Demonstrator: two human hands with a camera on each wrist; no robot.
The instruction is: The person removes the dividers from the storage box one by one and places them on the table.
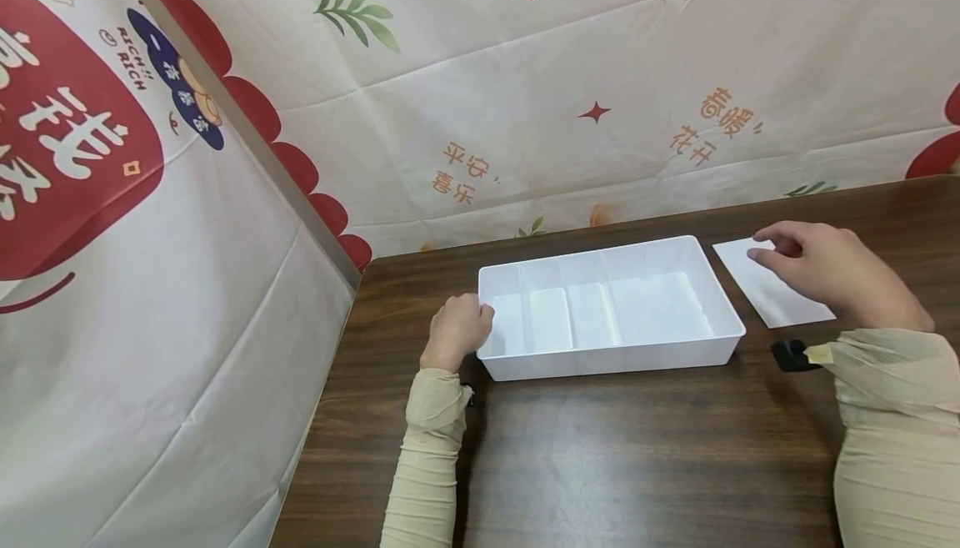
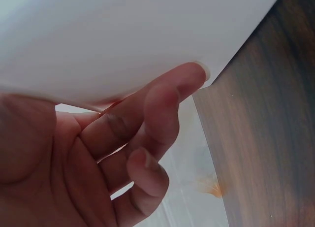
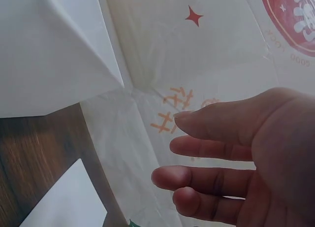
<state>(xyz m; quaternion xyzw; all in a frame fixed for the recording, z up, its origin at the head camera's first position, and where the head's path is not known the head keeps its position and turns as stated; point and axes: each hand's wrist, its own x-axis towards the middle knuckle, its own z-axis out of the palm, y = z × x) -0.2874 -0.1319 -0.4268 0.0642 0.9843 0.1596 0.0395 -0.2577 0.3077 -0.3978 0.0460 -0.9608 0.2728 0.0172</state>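
A long white plastic tray [image 1: 615, 362] with low ridges across its floor sits on the table. My left hand [image 1: 455, 331] grips its left end wall, thumb over the rim. In the left wrist view, the fingers [image 2: 162, 109] curl against the outside of that wall; the thumb tip is hidden there. To the tray's right lies a flat white sheet of paper [image 1: 783, 308]. My right hand [image 1: 832, 268] hovers over the sheet, its thumb and fingers loosely bent and apart, holding nothing. The right wrist view shows a gap between those fingertips and the paper [image 3: 66, 202].
The dark wooden table [image 1: 630, 456] extends in front of the tray. A printed white cloth [image 1: 525, 98] hangs behind the table, and another printed cloth [image 1: 172, 331] covers the left side. A black wrist device [image 1: 793, 356] sits below the right hand.
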